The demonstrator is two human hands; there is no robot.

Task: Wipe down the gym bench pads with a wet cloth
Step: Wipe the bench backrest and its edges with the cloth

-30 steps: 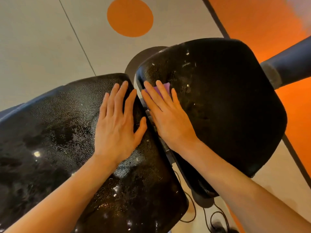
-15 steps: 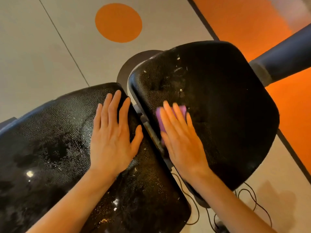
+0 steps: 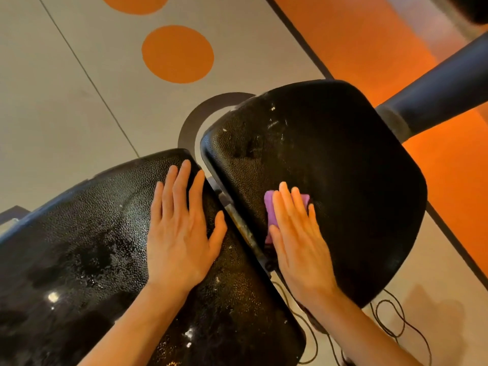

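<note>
Purple cloth (image 3: 272, 211) lies on the right bench pad (image 3: 343, 167) near its left edge, pressed flat under the right hand (image 3: 298, 241), fingers extended and not curled around it. Left of that pad, the left hand (image 3: 179, 233) rests flat, fingers spread, on the wet left pad (image 3: 92, 247), grasping nothing.

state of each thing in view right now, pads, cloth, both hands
left pad: wet, shiny with droplets
right pad: white specks near its top, not wiped there
purple cloth: pressed flat on right pad
left hand: open, flat on left pad
right hand: flat, pressing the cloth
</note>
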